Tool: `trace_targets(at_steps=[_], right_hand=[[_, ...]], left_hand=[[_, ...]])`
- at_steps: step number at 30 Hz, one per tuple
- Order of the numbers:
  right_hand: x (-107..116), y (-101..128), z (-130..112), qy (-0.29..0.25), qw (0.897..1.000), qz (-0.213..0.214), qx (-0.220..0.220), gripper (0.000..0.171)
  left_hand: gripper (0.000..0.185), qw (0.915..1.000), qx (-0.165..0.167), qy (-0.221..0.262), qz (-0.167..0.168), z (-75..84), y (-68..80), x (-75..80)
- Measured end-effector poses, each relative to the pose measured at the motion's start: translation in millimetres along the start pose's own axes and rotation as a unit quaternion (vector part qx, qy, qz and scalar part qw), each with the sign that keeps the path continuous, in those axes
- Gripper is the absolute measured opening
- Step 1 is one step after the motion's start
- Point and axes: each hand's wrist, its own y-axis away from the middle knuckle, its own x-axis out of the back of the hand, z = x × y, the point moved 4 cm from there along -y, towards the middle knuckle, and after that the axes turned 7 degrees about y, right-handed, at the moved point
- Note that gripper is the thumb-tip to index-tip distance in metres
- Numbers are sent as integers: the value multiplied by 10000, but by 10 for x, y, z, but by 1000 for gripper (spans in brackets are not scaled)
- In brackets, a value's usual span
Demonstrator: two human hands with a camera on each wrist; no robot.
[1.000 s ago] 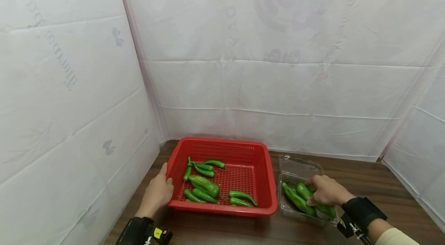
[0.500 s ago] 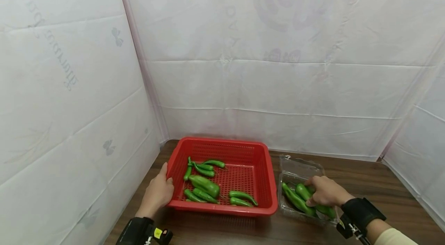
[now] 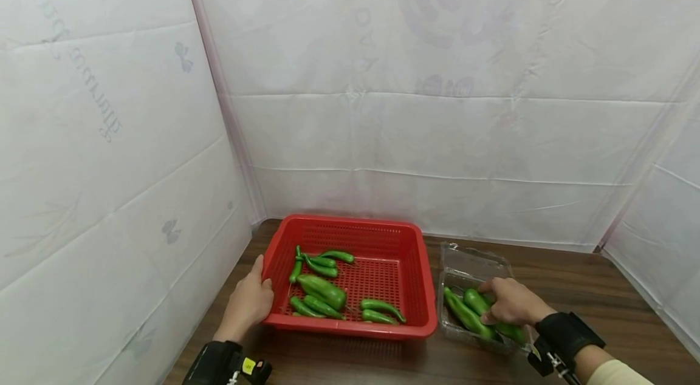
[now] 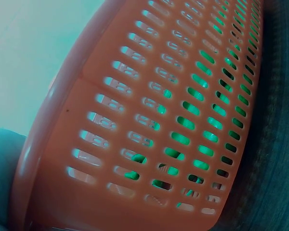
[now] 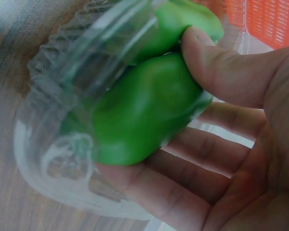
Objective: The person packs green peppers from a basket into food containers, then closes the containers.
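My right hand (image 3: 510,302) is down in the clear plastic clamshell (image 3: 470,263) at the right of the red basket (image 3: 415,263), on the wooden table (image 3: 590,294). The fingers are curled round a fat green pepper (image 5: 144,110): in the right wrist view the thumb (image 5: 221,72) presses on its upper side and the other fingers (image 5: 192,163) cup it from below, so it sits right in the grip, against the palm. A second pepper (image 5: 183,19) lies just behind it, touching the thumb tip. From the head view, more long green peppers (image 3: 465,312) lie in the clamshell to the left of that hand, one just beside the knuckles. I can't tell whether the held pepper is lifted off the tray floor.

My left hand (image 3: 248,303) is on the basket's left near corner, the thumb (image 3: 257,265) up along the rim, fingers bent round the edge so it grips the basket wall. The left wrist view only shows the slotted orange-red wall (image 4: 149,120) close up, green showing through the holes. Inside the basket is a loose pile of peppers (image 3: 322,291), mostly toward the left and front.
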Motion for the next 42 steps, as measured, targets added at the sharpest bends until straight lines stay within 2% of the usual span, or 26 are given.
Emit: trace_targets(at_steps=[13, 18, 27, 34, 42], right_hand=[[5, 39, 53, -385, 9992, 59, -20, 63], [-25, 26, 47, -453, 9989, -92, -118, 62], [-58, 24, 62, -785, 9960, -339, -253, 51], [-50, 33, 21, -582, 9978, 33, -310, 48], [-72, 30, -72, -393, 9985, 185, -323, 63]], left_hand=[[69, 10000, 78, 32, -24, 4, -5, 8], [69, 10000, 81, 12, -35, 4, 2, 10], [69, 10000, 74, 1, -27, 6, 5, 11], [69, 10000, 23, 31, -13, 5, 4, 9], [70, 10000, 24, 22, -15, 3, 1, 7]])
